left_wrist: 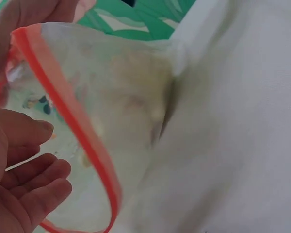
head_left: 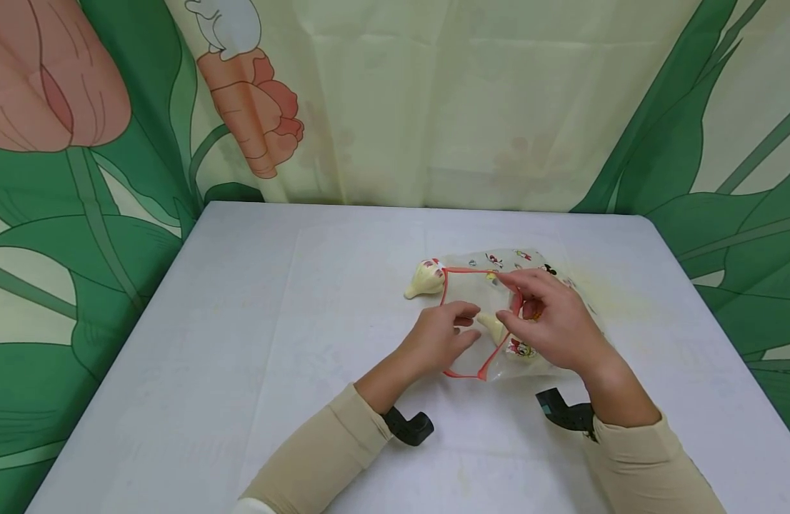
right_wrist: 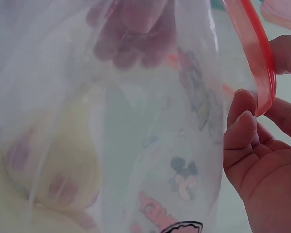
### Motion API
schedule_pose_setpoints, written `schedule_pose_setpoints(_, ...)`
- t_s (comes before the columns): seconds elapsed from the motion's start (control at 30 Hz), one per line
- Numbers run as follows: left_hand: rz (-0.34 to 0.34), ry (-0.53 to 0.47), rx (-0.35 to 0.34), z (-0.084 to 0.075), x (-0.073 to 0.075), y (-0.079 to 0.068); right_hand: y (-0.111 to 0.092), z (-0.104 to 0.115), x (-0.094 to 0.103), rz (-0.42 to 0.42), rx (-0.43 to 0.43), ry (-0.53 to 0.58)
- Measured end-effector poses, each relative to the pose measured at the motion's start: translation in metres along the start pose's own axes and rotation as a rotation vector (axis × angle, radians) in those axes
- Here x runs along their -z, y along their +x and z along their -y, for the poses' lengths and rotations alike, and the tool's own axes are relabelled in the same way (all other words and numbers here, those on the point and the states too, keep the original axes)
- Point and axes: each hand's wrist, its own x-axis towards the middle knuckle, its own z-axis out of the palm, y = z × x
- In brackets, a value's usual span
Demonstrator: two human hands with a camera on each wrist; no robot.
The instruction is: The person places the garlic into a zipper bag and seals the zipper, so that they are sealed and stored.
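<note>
A clear plastic zip bag (head_left: pixel 462 289) with red edging and cartoon prints lies on its side, mouth toward the left. My right hand (head_left: pixel 556 321) grips the red edge at the mouth's right side, its fingers curled about it in the right wrist view. My left hand (head_left: pixel 440 335) is at the mouth, fingers loosely bent, with nothing between thumb and fingertips (left_wrist: pixel 60 187). Inside the bag are pale yellow, bulb-shaped pieces (right_wrist: pixel 63 165) with purplish patches. A similar pale bulb-shaped piece (head_left: pixel 424 280) lies on the table beside the bag's far left corner.
A white cloth covers the table (head_left: pixel 318 300). Behind it hangs a printed curtain (head_left: pixel 433 107) with leaves, a tulip and a carrot. Black camera mounts (head_left: pixel 411 428) sit on both wrists, close above the cloth.
</note>
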Motion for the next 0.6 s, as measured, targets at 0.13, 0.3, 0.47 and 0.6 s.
schedule_pose_setpoints(0.13, -0.033, -0.054, -0.038, 0.0, 0.008, -0.005, 0.0, 0.0, 0.001, 0.003, -0.005, 0.002)
schedule_pose_setpoints(0.3, -0.1, -0.104, -0.055, 0.003, 0.021, -0.007, -0.001, 0.0, 0.001, 0.005, -0.018, 0.003)
schedule_pose_setpoints(0.47, -0.198, -0.137, -0.057, 0.01, 0.036, -0.008, -0.001, 0.001, 0.002, 0.005, -0.026, 0.0)
schedule_pose_setpoints(0.6, -0.259, -0.145, -0.04, 0.02, 0.049, -0.004, -0.002, 0.002, 0.003, 0.005, -0.027, -0.003)
